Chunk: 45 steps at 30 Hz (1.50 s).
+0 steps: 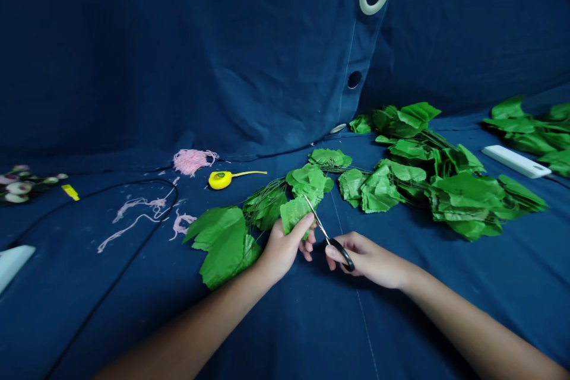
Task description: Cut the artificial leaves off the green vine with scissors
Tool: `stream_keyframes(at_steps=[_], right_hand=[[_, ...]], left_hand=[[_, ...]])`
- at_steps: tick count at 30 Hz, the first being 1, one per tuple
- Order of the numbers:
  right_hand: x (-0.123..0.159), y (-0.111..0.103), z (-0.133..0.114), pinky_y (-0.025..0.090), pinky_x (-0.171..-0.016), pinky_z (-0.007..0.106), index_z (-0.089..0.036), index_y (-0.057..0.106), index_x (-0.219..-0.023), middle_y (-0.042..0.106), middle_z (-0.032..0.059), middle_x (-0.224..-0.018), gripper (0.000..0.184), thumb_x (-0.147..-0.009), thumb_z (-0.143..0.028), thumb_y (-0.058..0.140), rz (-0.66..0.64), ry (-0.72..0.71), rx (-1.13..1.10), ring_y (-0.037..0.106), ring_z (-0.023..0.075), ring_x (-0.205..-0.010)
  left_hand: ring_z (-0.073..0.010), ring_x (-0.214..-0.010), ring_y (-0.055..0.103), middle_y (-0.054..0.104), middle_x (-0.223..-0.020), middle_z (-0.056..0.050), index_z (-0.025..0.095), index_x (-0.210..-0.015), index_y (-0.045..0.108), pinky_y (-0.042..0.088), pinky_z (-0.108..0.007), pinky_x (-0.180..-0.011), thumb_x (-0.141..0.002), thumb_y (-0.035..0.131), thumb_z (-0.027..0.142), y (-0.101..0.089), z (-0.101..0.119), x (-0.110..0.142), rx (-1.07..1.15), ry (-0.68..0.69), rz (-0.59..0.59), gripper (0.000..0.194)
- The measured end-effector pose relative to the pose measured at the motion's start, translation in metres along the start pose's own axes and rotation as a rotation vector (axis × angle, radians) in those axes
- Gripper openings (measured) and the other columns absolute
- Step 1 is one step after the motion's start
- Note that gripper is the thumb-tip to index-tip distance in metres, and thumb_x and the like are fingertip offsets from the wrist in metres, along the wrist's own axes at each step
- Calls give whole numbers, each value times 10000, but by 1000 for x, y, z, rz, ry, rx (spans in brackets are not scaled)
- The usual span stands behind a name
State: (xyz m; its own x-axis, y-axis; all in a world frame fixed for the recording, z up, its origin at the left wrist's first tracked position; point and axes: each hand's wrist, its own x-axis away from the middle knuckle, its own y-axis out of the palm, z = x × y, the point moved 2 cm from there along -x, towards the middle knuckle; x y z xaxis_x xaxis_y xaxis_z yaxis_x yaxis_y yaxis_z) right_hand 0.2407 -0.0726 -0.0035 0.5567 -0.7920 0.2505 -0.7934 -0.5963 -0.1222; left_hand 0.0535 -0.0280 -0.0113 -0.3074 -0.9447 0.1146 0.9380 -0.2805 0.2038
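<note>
My left hand (287, 246) pinches a small green artificial leaf (294, 214), which belongs to a bunch of fabric leaves on thin stems. In my right hand (356, 258) is a pair of scissors (342, 254) with black handles; the blades point up and left, alongside the held leaf. Whether the blades touch the leaf I cannot tell. Larger green leaves (227, 240) lie left of my left hand, partly behind the wrist. Beyond the hands, more small leaves (307, 181) of the bunch rest on the blue cloth (312, 320).
A big heap of leaves (467, 199) spreads at the right, near a white power strip (516, 161). A yellow tape measure (220, 180), pink yarn (193, 161) and loose pink strands (142, 211) lie at left. A black cable (129, 273) loops there; artificial flowers (20, 188) lie far left.
</note>
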Motion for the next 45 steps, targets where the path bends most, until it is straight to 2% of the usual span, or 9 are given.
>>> stream_keyframes(at_steps=[14,32,45], right_hand=[[0,3,-5,252,-533,163,-94,633,-899,396,-32,-624,637,-949,-720,527,5,21,-1,341,50,-567],[0,4,-5,274,-544,167,-89,634,-901,418,-26,-623,697,-923,-775,506,20,36,7,348,55,-568],[-2,3,-1,267,-531,171,-95,621,-912,428,-26,-630,681,-932,-765,502,14,13,-24,357,55,-564]], left_hand=[[-99,-445,524,568,-602,19,134,-844,641,487,-218,-404,-911,686,469,4,3,4,-67,60,22,345],[-107,-469,543,590,-606,8,143,-776,625,506,-220,-414,-904,686,500,2,-2,1,-113,86,24,384],[-103,-475,542,590,-601,5,148,-746,629,500,-216,-438,-903,687,492,4,0,1,-123,103,8,383]])
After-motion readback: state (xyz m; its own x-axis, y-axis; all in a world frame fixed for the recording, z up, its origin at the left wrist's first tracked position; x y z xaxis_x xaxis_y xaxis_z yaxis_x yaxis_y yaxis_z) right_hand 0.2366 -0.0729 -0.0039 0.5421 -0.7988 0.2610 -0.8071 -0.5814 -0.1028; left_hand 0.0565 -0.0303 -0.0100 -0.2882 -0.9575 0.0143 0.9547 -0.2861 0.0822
